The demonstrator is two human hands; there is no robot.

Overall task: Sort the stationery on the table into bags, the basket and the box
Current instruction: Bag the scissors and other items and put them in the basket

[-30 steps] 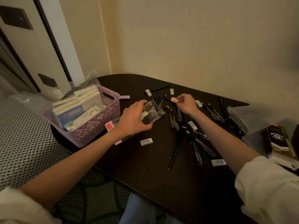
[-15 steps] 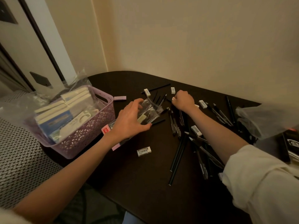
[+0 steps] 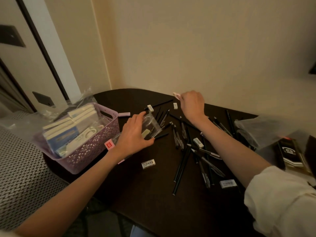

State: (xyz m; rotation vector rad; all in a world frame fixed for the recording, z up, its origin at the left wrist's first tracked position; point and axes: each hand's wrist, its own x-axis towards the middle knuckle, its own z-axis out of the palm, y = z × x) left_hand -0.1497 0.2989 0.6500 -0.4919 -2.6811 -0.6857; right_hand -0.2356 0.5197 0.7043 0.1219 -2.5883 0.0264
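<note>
Head view: right hand (image 3: pixel 192 103) pinches a light, rigid pink eraser (image 3: pixel 176 95) at its end; left hand (image 3: pixel 135 135) presses spread fingers on the slippery, limp clear bag (image 3: pixel 152 124).

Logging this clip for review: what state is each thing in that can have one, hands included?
left hand: fingers spread, resting on the clear bag
clear bag: flat on the table, holding erasers
right hand: raised, pinching a pink eraser
pink eraser: off the table
purple basket: upright, packed with packets
pens: loose, scattered
</note>
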